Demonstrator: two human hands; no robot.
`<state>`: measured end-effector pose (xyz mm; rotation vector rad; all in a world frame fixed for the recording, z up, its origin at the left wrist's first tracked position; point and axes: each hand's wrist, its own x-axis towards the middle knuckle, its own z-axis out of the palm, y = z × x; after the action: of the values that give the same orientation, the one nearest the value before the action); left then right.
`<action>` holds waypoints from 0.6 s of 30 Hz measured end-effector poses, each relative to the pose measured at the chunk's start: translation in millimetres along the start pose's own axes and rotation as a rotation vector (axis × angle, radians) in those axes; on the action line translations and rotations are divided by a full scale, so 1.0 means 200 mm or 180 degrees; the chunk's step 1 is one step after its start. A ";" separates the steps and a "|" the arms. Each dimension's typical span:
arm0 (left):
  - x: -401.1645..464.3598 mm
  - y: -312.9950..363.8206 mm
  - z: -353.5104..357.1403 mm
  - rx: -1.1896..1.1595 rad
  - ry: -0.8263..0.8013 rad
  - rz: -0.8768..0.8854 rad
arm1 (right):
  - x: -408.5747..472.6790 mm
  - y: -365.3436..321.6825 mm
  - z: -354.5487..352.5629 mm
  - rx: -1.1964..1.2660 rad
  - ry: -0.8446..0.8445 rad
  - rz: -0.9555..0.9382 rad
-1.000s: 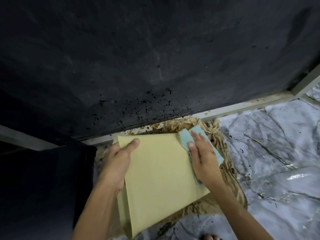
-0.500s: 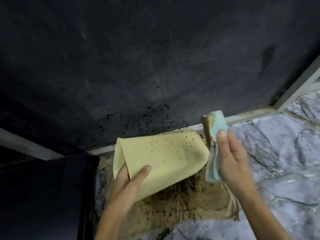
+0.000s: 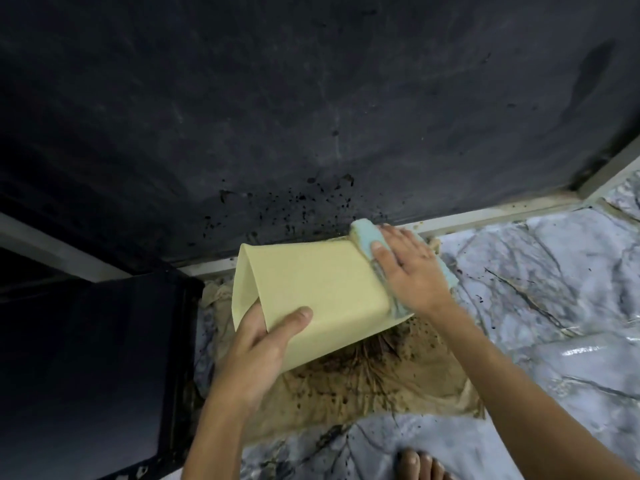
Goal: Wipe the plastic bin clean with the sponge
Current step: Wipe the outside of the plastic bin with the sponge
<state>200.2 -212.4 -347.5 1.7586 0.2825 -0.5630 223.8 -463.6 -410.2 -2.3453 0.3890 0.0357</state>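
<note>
A pale yellow plastic bin [image 3: 311,289] is held on its side above the floor, its base turned to the right. My left hand [image 3: 263,344] grips the bin's near left edge, thumb on the upper face. My right hand [image 3: 408,271] presses a light blue sponge [image 3: 363,237] flat against the bin's right end. Part of the sponge is hidden under my palm and fingers.
A stained brown cloth [image 3: 381,386] with dark specks lies on the marble-pattern floor [image 3: 554,306] under the bin. A dark wall [image 3: 311,116] spattered with black spots rises behind. A black box [image 3: 86,368] stands at left. A bare foot [image 3: 419,465] shows at the bottom edge.
The sponge was lifted off the bin half a second ago; now my right hand presses it on the bin's right end. The bin has been turned, and its face now looks free of specks.
</note>
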 end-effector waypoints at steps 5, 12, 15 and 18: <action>0.00 0.02 -0.01 0.0071 0.0062 0.0008 | -0.03 -0.23 0.06 -0.0200 -0.0282 -0.0399; -0.03 0.02 -0.01 0.0121 -0.0124 0.0273 | -0.20 -0.42 0.14 0.0048 -0.0387 -0.1491; -0.02 -0.01 -0.02 -0.0056 0.0009 0.0086 | -0.12 -0.08 0.06 -0.0266 -0.0225 -0.0689; -0.01 -0.01 -0.02 -0.0015 -0.0042 -0.0022 | -0.02 0.06 -0.03 -0.0292 -0.0106 0.0169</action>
<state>198.7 -207.6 -348.0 1.7494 0.2805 -0.5781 216.4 -473.7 -413.8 -2.4210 0.4417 0.1203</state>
